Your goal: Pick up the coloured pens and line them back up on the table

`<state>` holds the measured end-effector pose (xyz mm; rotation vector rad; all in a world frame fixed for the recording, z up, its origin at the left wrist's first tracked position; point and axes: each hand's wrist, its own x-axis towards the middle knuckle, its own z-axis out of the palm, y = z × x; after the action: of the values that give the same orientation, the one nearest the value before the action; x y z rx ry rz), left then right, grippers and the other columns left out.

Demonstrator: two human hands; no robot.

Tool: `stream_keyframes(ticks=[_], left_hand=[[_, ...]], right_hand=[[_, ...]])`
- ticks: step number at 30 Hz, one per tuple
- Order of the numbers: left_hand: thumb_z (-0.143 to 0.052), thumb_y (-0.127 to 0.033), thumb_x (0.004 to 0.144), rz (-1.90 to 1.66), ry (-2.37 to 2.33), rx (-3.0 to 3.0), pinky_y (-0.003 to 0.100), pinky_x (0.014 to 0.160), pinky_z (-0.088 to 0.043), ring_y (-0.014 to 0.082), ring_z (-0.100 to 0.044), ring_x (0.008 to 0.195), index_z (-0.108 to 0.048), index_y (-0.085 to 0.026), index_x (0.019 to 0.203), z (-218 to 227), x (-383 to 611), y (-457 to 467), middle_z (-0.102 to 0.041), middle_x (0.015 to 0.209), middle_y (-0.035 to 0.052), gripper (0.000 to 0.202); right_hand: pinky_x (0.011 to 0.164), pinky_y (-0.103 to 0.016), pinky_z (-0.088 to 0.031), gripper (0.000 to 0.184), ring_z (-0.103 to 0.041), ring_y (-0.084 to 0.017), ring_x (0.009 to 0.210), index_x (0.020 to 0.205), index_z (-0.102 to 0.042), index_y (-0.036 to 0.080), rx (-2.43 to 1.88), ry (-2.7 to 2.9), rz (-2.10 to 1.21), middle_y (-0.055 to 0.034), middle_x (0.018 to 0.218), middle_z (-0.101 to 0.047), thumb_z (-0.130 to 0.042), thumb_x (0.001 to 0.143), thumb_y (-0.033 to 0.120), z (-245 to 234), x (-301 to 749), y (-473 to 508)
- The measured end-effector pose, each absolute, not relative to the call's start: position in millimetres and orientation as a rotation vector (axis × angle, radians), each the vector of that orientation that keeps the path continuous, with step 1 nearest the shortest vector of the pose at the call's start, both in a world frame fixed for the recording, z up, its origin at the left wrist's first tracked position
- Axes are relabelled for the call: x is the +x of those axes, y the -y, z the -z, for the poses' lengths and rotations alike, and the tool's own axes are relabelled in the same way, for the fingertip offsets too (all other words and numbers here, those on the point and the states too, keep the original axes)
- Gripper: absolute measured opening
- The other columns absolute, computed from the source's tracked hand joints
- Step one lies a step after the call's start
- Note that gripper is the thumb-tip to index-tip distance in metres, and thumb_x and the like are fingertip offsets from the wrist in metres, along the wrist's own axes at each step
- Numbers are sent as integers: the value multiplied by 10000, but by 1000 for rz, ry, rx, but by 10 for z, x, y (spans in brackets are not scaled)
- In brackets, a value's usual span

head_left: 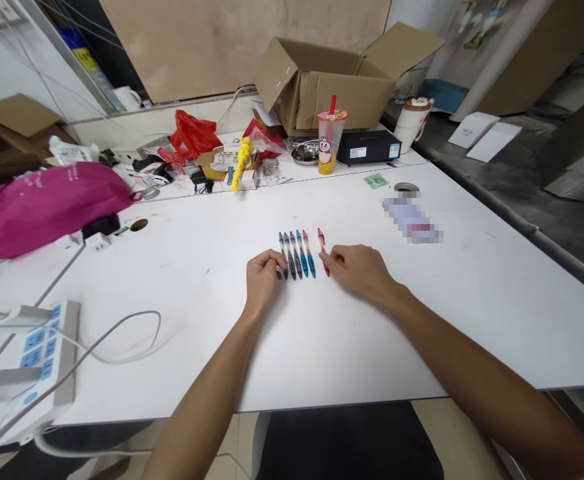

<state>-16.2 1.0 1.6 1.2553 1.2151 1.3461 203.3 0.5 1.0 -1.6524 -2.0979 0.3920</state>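
Observation:
Several click pens lie side by side on the white table [182, 340], roughly parallel. On the left of the row are three black pens [293, 257]; beside them are a blue pen [302, 252] and a pen with a pink top and blue grip [309, 255]. A red-pink pen [321, 240] lies a little apart to the right. My left hand [265, 280] has its fingers curled at the lower part of the leftmost black pen. With thumb and forefinger, my right hand [359, 270] pinches the red-pink pen, covering part of its middle.
Behind stand an open cardboard box [342, 100], a drink cup [330, 143], a black box [369, 148] and a tumbler [413, 125]. A roll of tape [406, 188] lies right. At left are a magenta bag [57, 207] and a power strip [65, 360] with loose cables.

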Motion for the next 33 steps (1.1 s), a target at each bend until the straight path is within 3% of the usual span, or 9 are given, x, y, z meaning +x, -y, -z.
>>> stream_keyframes(ticks=[2, 4, 7, 18, 25, 29, 33], left_hand=[[-457, -107, 677, -1347, -1211, 1256, 247, 547, -411, 141, -543, 641, -630, -201, 546, -10, -162, -12, -638, 697, 36, 236], [-463, -111, 684, -1348, -1203, 1257, 247, 544, -413, 141, -543, 635, -634, -202, 550, -4, -162, -15, -642, 698, 36, 236], [-467, -115, 694, -1345, -1205, 1264, 248, 545, -420, 142, -547, 632, -639, -203, 556, -4, -162, -17, -648, 700, 37, 238], [-465, -105, 696, -1334, -1200, 1261, 247, 551, -422, 140, -549, 633, -659, -199, 583, 10, -156, -19, -659, 704, 36, 244], [-471, -90, 707, -1310, -1200, 1243, 251, 549, -435, 154, -590, 668, -692, -200, 621, -13, -146, -12, -677, 721, 45, 261], [-523, -100, 740, -1287, -1183, 1175, 247, 548, -456, 176, -652, 737, -720, -191, 701, -15, -149, -22, -711, 775, 62, 220], [-645, -240, 856, -1266, -1115, 955, 271, 636, -549, 211, -727, 917, -729, -178, 975, -41, -148, -38, -763, 1057, 112, 159]], right_hand=[[804, -440, -494, 267, -658, -292, 955, 1011, -700, 246, -1415, 2178, -306, -91, 1034, -752, -564, 972, 473, -16, 2046, -9], [1008, -497, -474, 415, -567, -322, 1275, 1317, -618, 255, -1173, 2314, -282, -102, 1380, -658, -628, 935, 415, 12, 2055, -17], [1105, -544, -424, 548, -438, -333, 1448, 1465, -523, 269, -1126, 2423, -300, -98, 1476, -604, -632, 940, 377, 83, 2062, -32], [1027, -517, -426, 301, -555, -323, 1283, 1266, -705, 292, -1100, 2409, -236, -67, 1377, -683, -530, 1030, 360, 61, 2045, -68], [903, -450, -495, 369, -668, -257, 945, 1258, -711, 278, -1295, 1999, -504, -67, 1014, -766, -462, 1053, 457, 43, 2011, -25], [881, -447, -534, 366, -688, -261, 986, 1255, -719, 272, -1303, 1821, -632, -83, 1102, -764, -508, 1029, 467, 34, 1984, 10], [752, -400, -566, 363, -690, -272, 1033, 1262, -721, 268, -1230, 1724, -765, -100, 1218, -746, -562, 991, 451, -28, 1946, 59]])
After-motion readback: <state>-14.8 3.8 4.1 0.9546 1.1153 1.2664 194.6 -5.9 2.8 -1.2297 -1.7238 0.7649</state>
